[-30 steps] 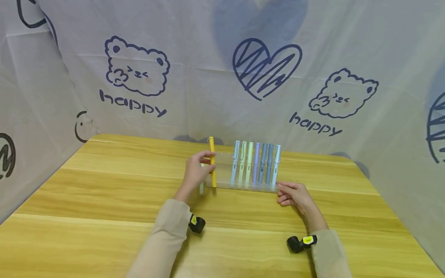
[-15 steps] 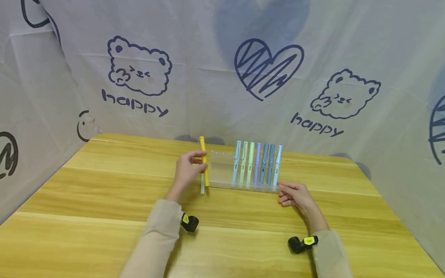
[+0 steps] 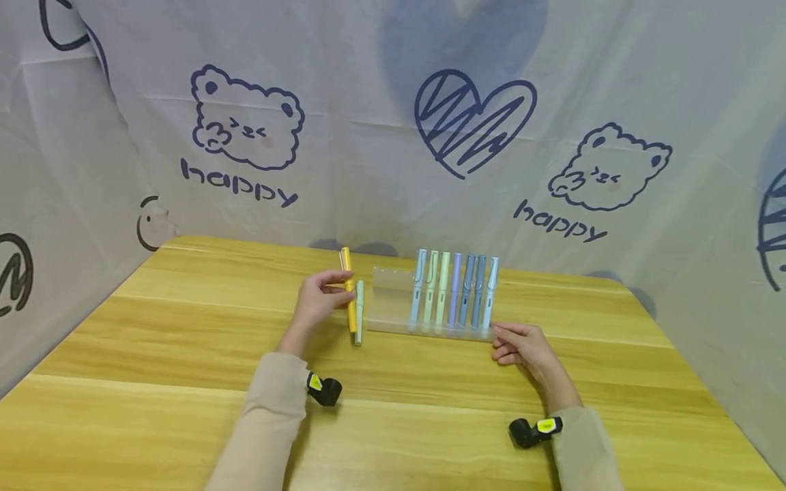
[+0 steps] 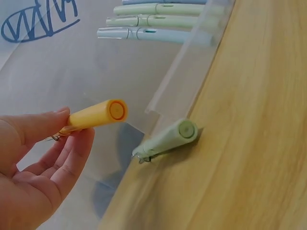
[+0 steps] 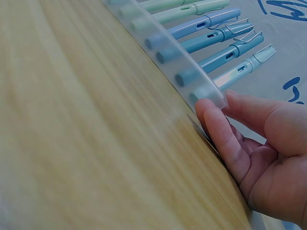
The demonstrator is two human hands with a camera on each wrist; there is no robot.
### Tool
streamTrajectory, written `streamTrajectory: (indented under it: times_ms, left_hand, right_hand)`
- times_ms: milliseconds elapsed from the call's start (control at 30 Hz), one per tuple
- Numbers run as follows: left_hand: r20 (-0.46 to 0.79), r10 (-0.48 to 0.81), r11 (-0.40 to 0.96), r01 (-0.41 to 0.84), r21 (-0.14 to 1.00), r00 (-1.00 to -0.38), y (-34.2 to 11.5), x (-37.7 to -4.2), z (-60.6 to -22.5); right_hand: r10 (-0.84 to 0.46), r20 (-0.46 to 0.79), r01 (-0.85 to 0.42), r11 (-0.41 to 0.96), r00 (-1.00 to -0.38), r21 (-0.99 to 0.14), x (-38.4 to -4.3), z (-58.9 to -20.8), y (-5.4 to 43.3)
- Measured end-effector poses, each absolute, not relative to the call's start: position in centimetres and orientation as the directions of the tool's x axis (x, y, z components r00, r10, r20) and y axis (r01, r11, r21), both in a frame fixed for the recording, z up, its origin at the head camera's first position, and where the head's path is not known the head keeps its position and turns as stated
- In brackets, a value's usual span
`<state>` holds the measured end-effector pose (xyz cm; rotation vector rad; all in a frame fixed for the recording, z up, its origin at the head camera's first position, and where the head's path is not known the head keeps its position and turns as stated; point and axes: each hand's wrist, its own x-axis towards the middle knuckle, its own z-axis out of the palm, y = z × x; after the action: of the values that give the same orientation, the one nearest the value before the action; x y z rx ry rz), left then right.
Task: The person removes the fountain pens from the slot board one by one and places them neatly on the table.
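Note:
Left of the clear pen stand (image 3: 390, 303), my left hand (image 3: 314, 300) pinches a yellow pen (image 4: 93, 116) between thumb and fingers, cap end up. Close beside it, a pale green pen (image 3: 359, 315) lies on the table past the stand's left end; the left wrist view shows its round end (image 4: 187, 129) toward the camera. My right hand (image 3: 525, 346) holds the stand's right corner, thumb and fingertips at the front lip (image 5: 217, 93). Several pens in light blue, green, purple (image 3: 455, 290) and darker blue lean in a row on the stand's right part.
The stand rests on a wood-grain table (image 3: 424, 423). Behind the table hangs a pale cloth (image 3: 362, 150) printed with bears and hearts. A small black camera is strapped to each wrist.
My left hand has moved left with the yellow pen, from in front of the stand's left end to beyond it, uncovering the pale green pen. My right hand has stayed at the corner.

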<state>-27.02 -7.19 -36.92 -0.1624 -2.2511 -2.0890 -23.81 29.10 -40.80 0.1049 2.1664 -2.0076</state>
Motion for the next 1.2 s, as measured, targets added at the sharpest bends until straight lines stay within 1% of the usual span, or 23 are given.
streamTrajectory:
  times_ms: [500, 900, 1200]
  left_hand:
    - [0.014, 0.049, 0.073, 0.018, 0.997, -0.999, -7.5, -27.6, -38.7]
    - [-0.02, 0.034, 0.126, -0.015, 0.992, -0.999, -7.4, -28.0, -39.6]
    - [-0.075, 0.025, 0.169, -0.069, 0.983, -0.997, -7.3, -27.9, -39.5]
  right_hand:
    - [-0.067, -0.182, 0.175, 0.096, -0.981, -0.98, -23.8, -40.9, 29.2]
    - [-0.067, -0.177, 0.17, 0.103, -0.982, -0.98, -23.9, -40.9, 29.1]
    - [-0.068, -0.185, 0.179, 0.092, -0.98, -0.98, -23.8, -40.8, 29.1]
